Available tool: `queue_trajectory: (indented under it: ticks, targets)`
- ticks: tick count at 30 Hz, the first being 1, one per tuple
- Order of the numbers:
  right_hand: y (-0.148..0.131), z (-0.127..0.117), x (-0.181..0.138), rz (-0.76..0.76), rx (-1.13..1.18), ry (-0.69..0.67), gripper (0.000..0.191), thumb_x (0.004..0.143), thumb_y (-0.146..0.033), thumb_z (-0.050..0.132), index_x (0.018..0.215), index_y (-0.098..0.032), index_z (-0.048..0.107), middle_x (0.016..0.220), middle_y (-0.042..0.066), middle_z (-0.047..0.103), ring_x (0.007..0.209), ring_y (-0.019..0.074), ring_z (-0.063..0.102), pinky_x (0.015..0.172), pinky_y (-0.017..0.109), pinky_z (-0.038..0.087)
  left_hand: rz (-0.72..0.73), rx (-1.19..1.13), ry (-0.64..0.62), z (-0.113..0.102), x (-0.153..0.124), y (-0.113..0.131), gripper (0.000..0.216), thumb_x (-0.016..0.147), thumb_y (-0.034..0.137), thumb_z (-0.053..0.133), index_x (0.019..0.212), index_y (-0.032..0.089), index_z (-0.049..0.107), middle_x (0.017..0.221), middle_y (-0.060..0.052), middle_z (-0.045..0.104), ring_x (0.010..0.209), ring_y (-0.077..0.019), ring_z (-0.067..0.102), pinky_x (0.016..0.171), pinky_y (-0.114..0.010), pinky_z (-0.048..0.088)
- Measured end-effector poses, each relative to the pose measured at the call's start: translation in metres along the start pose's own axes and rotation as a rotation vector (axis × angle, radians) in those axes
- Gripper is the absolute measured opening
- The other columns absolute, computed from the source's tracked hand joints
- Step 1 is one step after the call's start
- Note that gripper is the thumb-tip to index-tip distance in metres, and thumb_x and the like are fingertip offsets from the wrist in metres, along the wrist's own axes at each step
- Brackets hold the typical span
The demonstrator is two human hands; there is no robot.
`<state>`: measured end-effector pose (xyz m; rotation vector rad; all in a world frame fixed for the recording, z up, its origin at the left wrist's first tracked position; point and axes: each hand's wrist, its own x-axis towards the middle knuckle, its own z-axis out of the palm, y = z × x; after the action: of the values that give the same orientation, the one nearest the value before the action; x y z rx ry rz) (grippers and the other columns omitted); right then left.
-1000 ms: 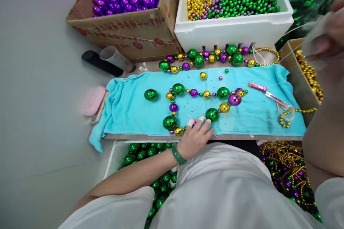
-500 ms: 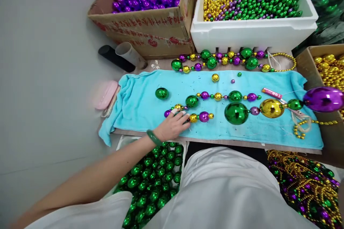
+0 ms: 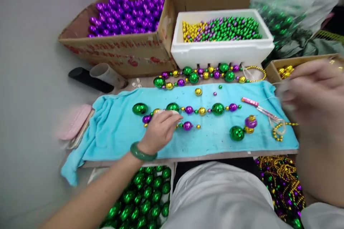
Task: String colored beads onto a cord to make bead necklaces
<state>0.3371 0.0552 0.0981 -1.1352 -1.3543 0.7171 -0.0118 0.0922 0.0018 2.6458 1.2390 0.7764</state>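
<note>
A strand of green, purple and gold beads (image 3: 202, 110) lies stretched along a turquoise towel (image 3: 113, 134). My left hand (image 3: 159, 131), with a green bangle on its wrist, rests on the strand's left end, fingers curled down onto the beads there. My right hand (image 3: 313, 94) is raised at the right, close to the camera and smeared by motion; its fingers cannot be made out. A large green ball (image 3: 237, 133) with a purple and a gold bead (image 3: 250, 121) lies on the towel between the hands. A loose green ball (image 3: 139, 108) sits left of my left hand.
Behind the towel lie a finished bead strand (image 3: 204, 73), a cardboard box of purple balls (image 3: 126, 14) and a white foam box of small beads (image 3: 223, 48). A tub of green balls (image 3: 145, 196) is below, bead piles (image 3: 282, 182) lower right, a pink case (image 3: 73, 121) left.
My left hand slid left along the towel with the strand's end. The loop was pulled out into a line. The big beads lifted half a second ago now lie on the towel.
</note>
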Motion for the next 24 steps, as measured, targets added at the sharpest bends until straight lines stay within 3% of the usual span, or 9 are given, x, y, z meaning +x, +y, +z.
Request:
queue_trajectory:
  ticks: [3, 6, 8, 10, 13, 16, 20, 24]
  targets:
    - [0.011, 0.036, 0.005, 0.116, 0.075, -0.146, 0.003, 0.083, -0.022, 0.062, 0.085, -0.021, 0.060, 0.058, -0.002, 0.053, 0.048, 0.0084, 0.047, 0.044, 0.024, 0.036, -0.065, -0.335, 0.233, 0.004, 0.028, 0.055, 0.027, 0.087, 0.014, 0.051, 0.107, 0.021, 0.067, 0.095, -0.006, 0.069, 0.090, -0.0159, 0.063, 0.078, -0.028, 0.052]
    - [0.023, 0.070, 0.002, 0.069, 0.032, -0.251, 0.004, 0.083, -0.023, 0.059, 0.086, -0.021, 0.058, 0.058, -0.004, 0.050, 0.051, 0.0096, 0.048, 0.047, 0.024, 0.038, -0.156, -0.533, 0.387, 0.017, 0.051, 0.093, 0.028, 0.088, 0.019, 0.051, 0.111, 0.021, 0.067, 0.102, -0.006, 0.069, 0.087, -0.0154, 0.064, 0.079, -0.029, 0.053]
    - [0.029, 0.083, -0.004, 0.031, 0.016, -0.297, 0.007, 0.085, -0.023, 0.055, 0.092, -0.021, 0.057, 0.063, -0.003, 0.054, 0.055, 0.0108, 0.052, 0.052, 0.025, 0.041, -0.268, -0.678, 0.358, 0.026, 0.063, 0.105, 0.029, 0.089, 0.024, 0.051, 0.112, 0.021, 0.067, 0.102, -0.006, 0.069, 0.081, -0.0147, 0.064, 0.076, -0.028, 0.053]
    - [0.036, 0.086, -0.010, 0.009, -0.031, -0.298, 0.008, 0.087, -0.022, 0.052, 0.094, -0.021, 0.056, 0.069, -0.001, 0.059, 0.061, 0.0122, 0.057, 0.057, 0.026, 0.045, -0.368, -0.798, 0.256, 0.035, 0.071, 0.108, 0.028, 0.089, 0.028, 0.050, 0.107, 0.019, 0.069, 0.090, -0.005, 0.069, 0.075, -0.0140, 0.063, 0.071, -0.027, 0.053]
    - [0.045, 0.081, -0.014, -0.036, -0.181, -0.248, 0.006, 0.086, -0.019, 0.051, 0.090, -0.021, 0.055, 0.071, 0.000, 0.061, 0.062, 0.0126, 0.058, 0.060, 0.026, 0.045, -0.428, -0.812, 0.090, 0.041, 0.075, 0.103, 0.023, 0.086, 0.030, 0.054, 0.091, 0.018, 0.073, 0.069, -0.002, 0.063, 0.067, -0.0132, 0.059, 0.064, -0.025, 0.049]
    - [0.053, 0.073, -0.015, -0.042, -0.281, -0.297, 0.008, 0.084, -0.018, 0.051, 0.088, -0.021, 0.056, 0.068, -0.001, 0.061, 0.059, 0.0120, 0.054, 0.057, 0.025, 0.041, -0.456, -0.813, -0.024, 0.042, 0.074, 0.097, 0.019, 0.082, 0.029, 0.057, 0.079, 0.017, 0.072, 0.066, -0.001, 0.059, 0.063, -0.0118, 0.055, 0.060, -0.023, 0.047]
    - [0.057, 0.066, -0.019, 0.007, -0.300, -0.405, 0.007, 0.083, -0.021, 0.054, 0.083, -0.020, 0.061, 0.062, -0.002, 0.058, 0.054, 0.0109, 0.049, 0.054, 0.024, 0.037, -0.568, -0.950, -0.068, 0.042, 0.071, 0.094, 0.018, 0.079, 0.030, 0.060, 0.077, 0.016, 0.071, 0.069, -0.001, 0.061, 0.062, -0.0100, 0.054, 0.060, -0.022, 0.048]
    - [0.064, 0.065, -0.027, 0.085, -0.263, -0.260, 0.007, 0.080, -0.023, 0.058, 0.075, -0.020, 0.063, 0.052, -0.004, 0.048, 0.047, 0.0091, 0.039, 0.049, 0.024, 0.032, -0.703, -1.063, -0.032, 0.045, 0.068, 0.092, 0.021, 0.077, 0.034, 0.064, 0.081, 0.016, 0.073, 0.069, -0.001, 0.064, 0.062, -0.0100, 0.056, 0.063, -0.023, 0.051]
